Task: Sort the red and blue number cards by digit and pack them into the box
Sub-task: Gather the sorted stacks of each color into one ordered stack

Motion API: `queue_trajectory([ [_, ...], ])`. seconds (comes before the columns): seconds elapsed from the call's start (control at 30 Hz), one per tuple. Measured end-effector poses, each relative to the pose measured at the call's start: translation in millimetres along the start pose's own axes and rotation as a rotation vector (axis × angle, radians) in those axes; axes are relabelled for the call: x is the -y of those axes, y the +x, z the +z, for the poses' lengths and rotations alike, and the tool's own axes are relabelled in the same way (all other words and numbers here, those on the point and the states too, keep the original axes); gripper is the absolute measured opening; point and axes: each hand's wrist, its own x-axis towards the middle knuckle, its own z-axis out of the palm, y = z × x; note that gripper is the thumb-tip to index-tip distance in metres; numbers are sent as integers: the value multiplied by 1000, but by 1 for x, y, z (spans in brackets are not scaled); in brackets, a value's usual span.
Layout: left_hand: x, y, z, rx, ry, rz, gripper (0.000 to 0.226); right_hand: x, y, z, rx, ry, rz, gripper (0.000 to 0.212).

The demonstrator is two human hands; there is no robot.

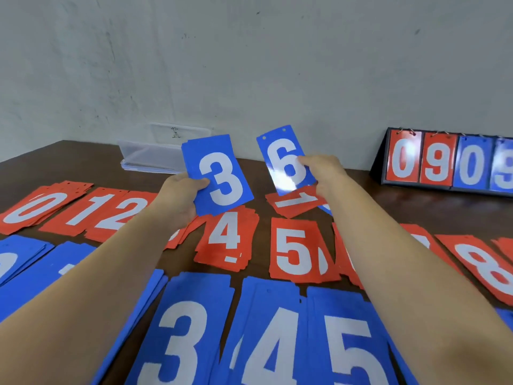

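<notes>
Nearest you, three blue piles lie face up on the dark table: the blue 3 pile, the blue 4 pile and the blue 5 pile, edges overlapping. More blue cards lie under your left forearm, their digits hidden.

Beyond them runs a row of red piles: red 0, red 1, red 2, red 4, red 5 and red 8.

Above that row, your left hand grips a blue 3 card by its left edge, thumb on its face. Your right hand pinches a blue 6 card, tilted up over a loose red card.

Farther back, the clear box sits open against the wall, well apart from the piles. At far right, a flip scoreboard shows 0, 9, 0, 9.
</notes>
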Motion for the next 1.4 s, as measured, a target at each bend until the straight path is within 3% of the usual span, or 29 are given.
queue_trajectory([
  [0.07, 2, -12, 7, 50, -23, -15, 25, -2, -25, -18, -11, 14, -3, 27],
  [0.17, 4, -30, 15, 117, -35, -33, 28, -7, -68, -43, -13, 8, 4, 8],
  [0.3, 8, -55, 17, 210, 17, -55, 29, -17, -131, -73, -42, -16, 5, 4],
  [0.5, 22, -86, 8, 312, 76, -115, 32, -41, -206, -127, -259, 10, 61, 9],
  [0.6, 30, -99, -2, 347, 115, -150, 29, -58, -233, -151, -403, -183, 124, 19],
  [0.77, 28, -108, -24, 355, 125, -166, 33, -85, -242, -170, -495, -440, 198, 38],
  [1.13, 21, -139, -39, 314, 194, -168, 30, -126, -255, -160, -685, -979, 233, 15],
  [1.27, 13, -143, -52, 243, 198, -101, 21, -122, -254, -158, -653, -1003, 157, 24],
  [1.4, 3, -150, -70, 172, 199, -68, 11, -112, -247, -139, -595, -875, 37, 23],
])
